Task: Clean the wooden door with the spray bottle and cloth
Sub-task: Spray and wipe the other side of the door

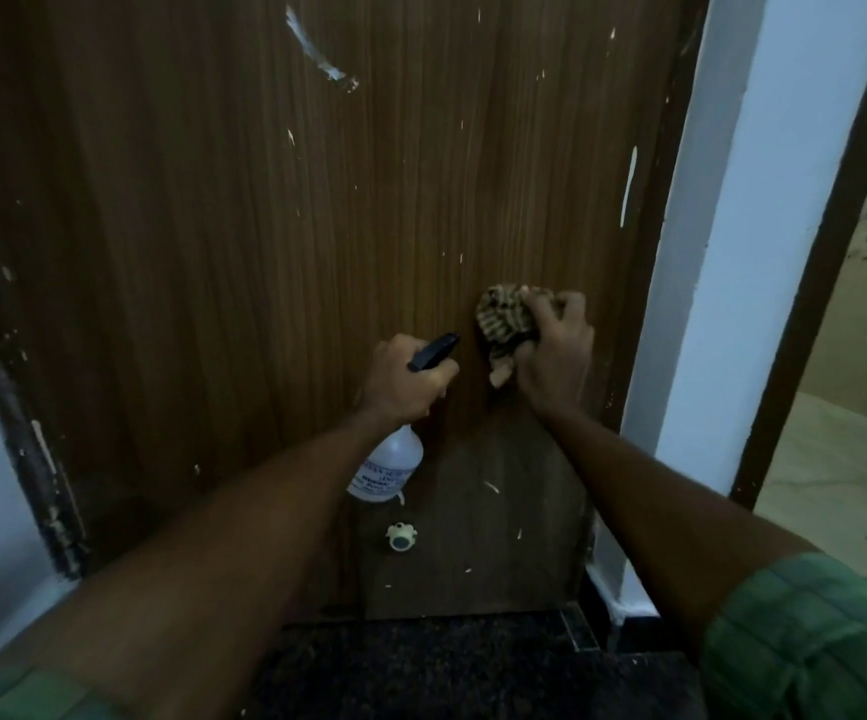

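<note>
Here, left hand (pixel 405 379) clutching spray bottle (pixel 387 470), label perhaps unreadable, right hand (pixel 556 356) bunching cloth (pixel 504 324) against door (pixel 213 252)

One wooden door (pixel 265 252) fills the view. One spray bottle (pixel 387 467), one cloth (pixel 504 324). Two hands up: left hand (pixel 403 379), right hand (pixel 556 356). One round door stopper (pixel 400 536) low down. One dark mat (pixel 447 662) nearest us.

Bottle label (pixel 382 478) print unreadably blurred
</note>
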